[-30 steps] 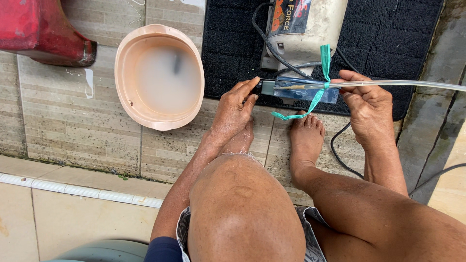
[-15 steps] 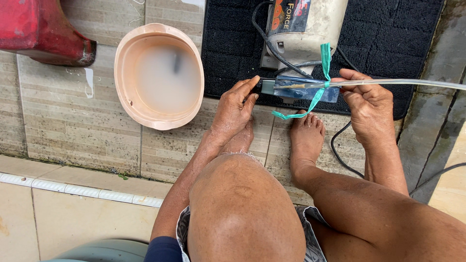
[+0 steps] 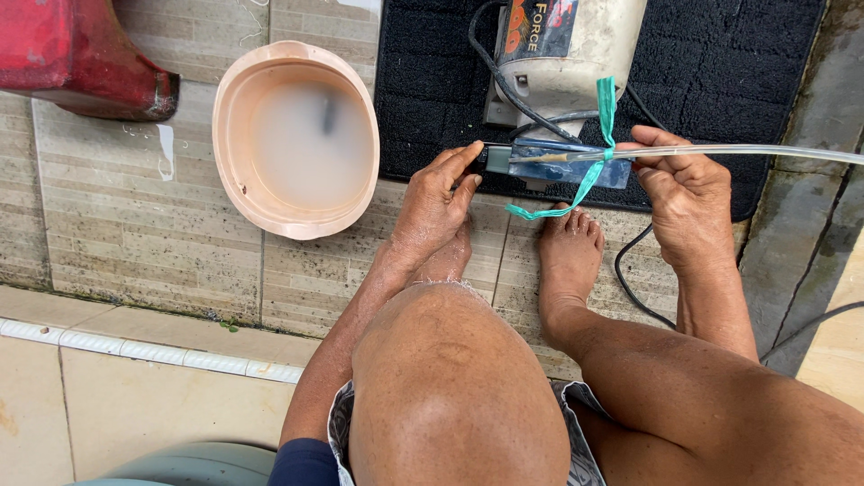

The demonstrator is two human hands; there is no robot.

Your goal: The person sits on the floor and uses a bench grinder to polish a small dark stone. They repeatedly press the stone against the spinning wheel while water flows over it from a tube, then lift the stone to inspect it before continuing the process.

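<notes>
Clear plastic tubing [image 3: 756, 153] runs in from the right and meets a small blue flat part [image 3: 562, 166], bound there by a green ribbon [image 3: 601, 144], just in front of the cream pump body [image 3: 576, 54] on the black mat [image 3: 720, 81]. Your left hand [image 3: 436, 207] pinches the part's dark end; your right hand [image 3: 688, 193] has its fingers closed around the tube. Both likely light, the tube limp and wet-slick: grip near the ribbon.

left hand [image 3: 435, 205]: fingers pinched, arm extended | right hand [image 3: 686, 193]: curled grip
</notes>
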